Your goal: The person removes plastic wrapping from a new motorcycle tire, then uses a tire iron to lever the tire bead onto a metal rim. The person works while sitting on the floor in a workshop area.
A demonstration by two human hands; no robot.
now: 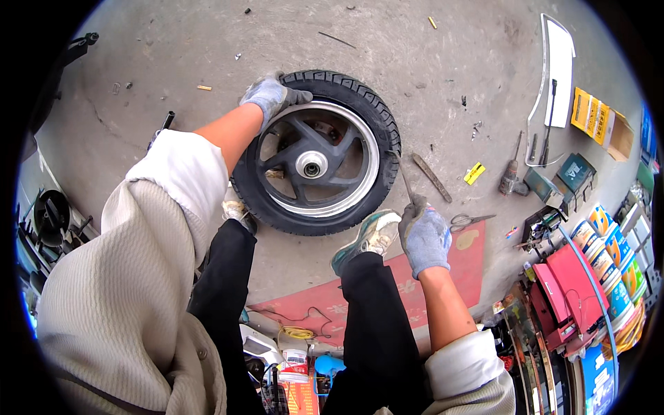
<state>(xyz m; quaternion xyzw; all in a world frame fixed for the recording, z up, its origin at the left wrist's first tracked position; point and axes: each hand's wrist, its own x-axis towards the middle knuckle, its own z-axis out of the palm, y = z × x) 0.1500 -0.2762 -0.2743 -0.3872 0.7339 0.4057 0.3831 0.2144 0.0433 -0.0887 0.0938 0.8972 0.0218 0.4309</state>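
Note:
A black tyre (386,123) sits on a wheel rim with dark spokes (332,160), lying flat on the floor between my feet. My left hand (271,97), in a grey-blue work glove, grips the tyre at its upper left, fingers over the sidewall near the rim. In the same kind of glove, my right hand (425,235) is closed round a thin metal tyre lever (404,176). The lever's curved tip meets the tyre's right side; whether it is hooked under the edge I cannot tell. A second, flat rusty bar (431,178) lies just right of it.
Scissors (472,220) rest by a red mat (443,277). Farther right are a small yellow packet (474,173), a power drill (510,181), a yellow box (590,114) and a red toolbox (568,287). White sheet material (559,69) lies at the far right.

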